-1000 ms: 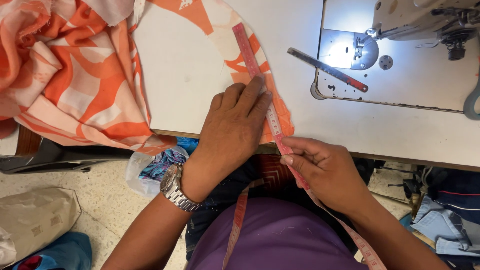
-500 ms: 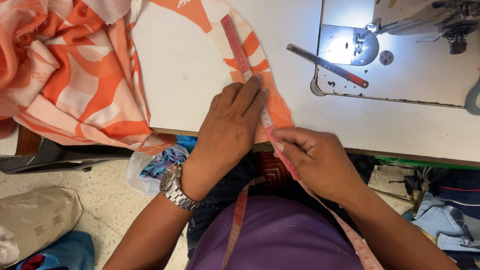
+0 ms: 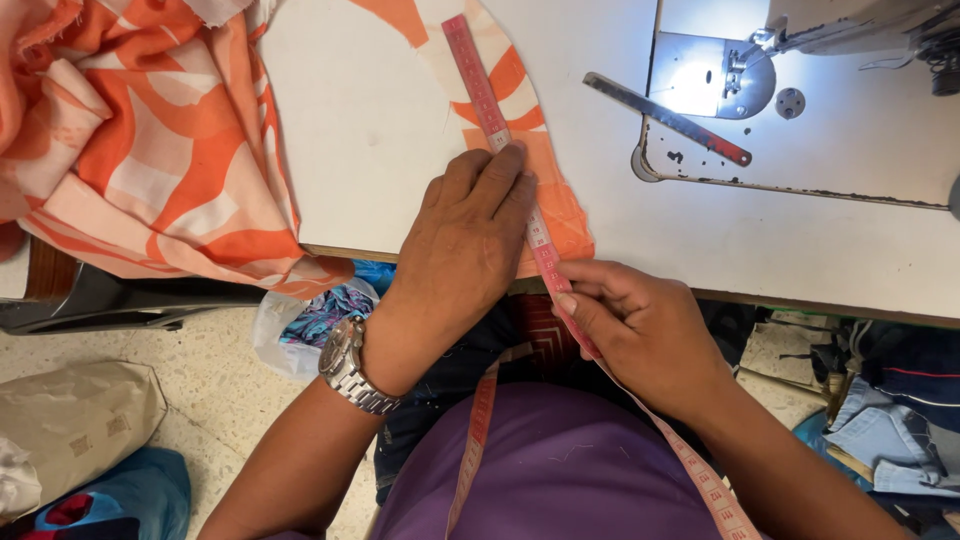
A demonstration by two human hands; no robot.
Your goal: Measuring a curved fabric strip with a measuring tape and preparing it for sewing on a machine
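The white sewing table (image 3: 380, 150) fills the far half of the view, with a heap of orange and cream fabric (image 3: 140, 140) spilling over its left side. A narrow curved strip of the same cloth (image 3: 520, 120) runs from the far edge toward the near edge at centre. Along it lies a pink tape measure (image 3: 490, 100), which passes off the near edge and down across the purple lap.

The left hand (image 3: 470, 240) lies flat with fingers together, pressing tape and strip onto the table. The right hand (image 3: 640, 330) is just off the near edge, thumb and forefinger pinched on the tape.

To measure well, the tape likely wants to be pulled taut and straight between the two hands, with the cloth under it smoothed flat, unstretched.

On the right, a dark ruler with a red end (image 3: 665, 118) lies beside the lit needle plate (image 3: 710, 75), well apart from both hands.
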